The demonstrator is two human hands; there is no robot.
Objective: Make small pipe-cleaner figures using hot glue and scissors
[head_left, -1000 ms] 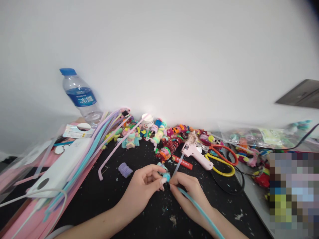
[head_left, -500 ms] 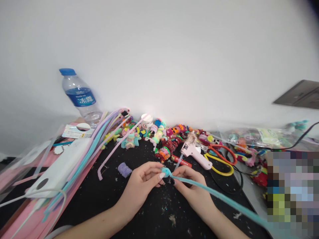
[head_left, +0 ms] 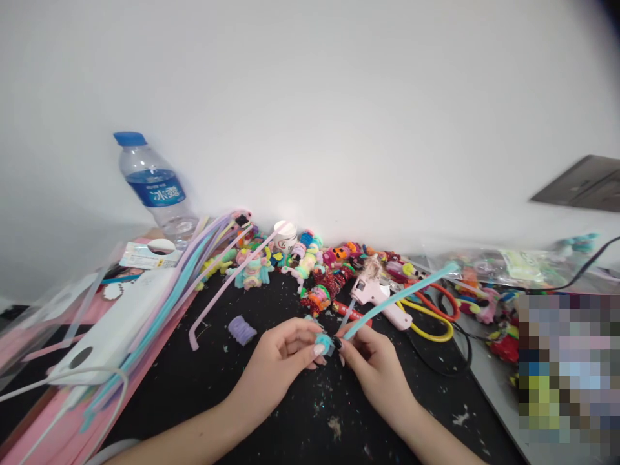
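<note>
A light blue pipe cleaner (head_left: 400,298) is held between my two hands over the black table mat. My left hand (head_left: 285,352) pinches its coiled end, a small turquoise roll, between thumb and fingers. Close beside it, my right hand (head_left: 375,358) grips the strand near the coil. From there the free length slants up and to the right, over the glue gun and scissors handles. Left of my left hand lies a purple coiled pipe cleaner roll (head_left: 241,330). A pink glue gun (head_left: 382,302) lies beyond my right hand.
Scissors with a yellow handle (head_left: 438,337) and a red handle (head_left: 453,303) lie at right. Several fuzzy figures (head_left: 252,268) line the wall. A bundle of pipe cleaners (head_left: 177,290), a water bottle (head_left: 155,184) and a white power strip (head_left: 116,323) are at left.
The free length of the blue pipe cleaner has swung from pointing down-right to pointing up-right. My hands stay nearly in place, still holding the coil and strand.
</note>
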